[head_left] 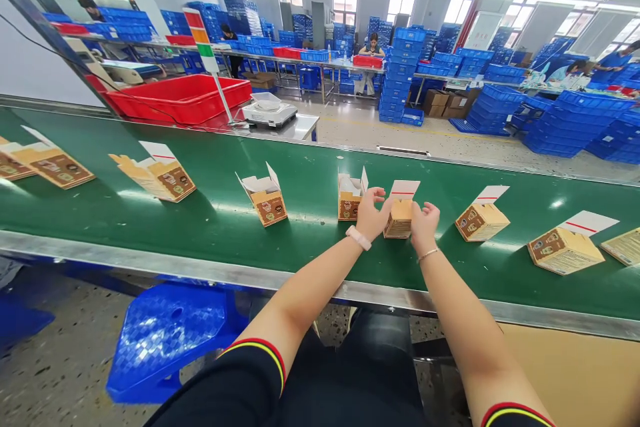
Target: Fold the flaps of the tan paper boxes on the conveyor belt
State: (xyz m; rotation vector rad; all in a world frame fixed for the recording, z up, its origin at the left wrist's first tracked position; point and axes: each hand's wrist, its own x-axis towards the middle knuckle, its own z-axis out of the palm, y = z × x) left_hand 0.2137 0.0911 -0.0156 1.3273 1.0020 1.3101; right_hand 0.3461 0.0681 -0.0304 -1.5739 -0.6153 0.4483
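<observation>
A small brown-and-tan cardboard box (399,220) stands on the green conveyor belt in front of me. Its lid flap, white with a red strip, is raised at the back. My left hand (374,215) is against the box's left side with fingers curled, and my right hand (424,221) closes on the right side. The fingertips' exact contact is partly hidden. Just left of my left hand is another box (349,205) with its flaps up and something whitish inside. To the right, a similar box (481,221) has its top folded in and its lid flap raised.
More open boxes stand leftward on the belt (310,240), including one box (270,205); a further box (565,250) lies right. Beyond the belt are a red bin (180,103), a weighing scale (270,112) and a signal light (203,40). A blue stool (170,327) stands lower left.
</observation>
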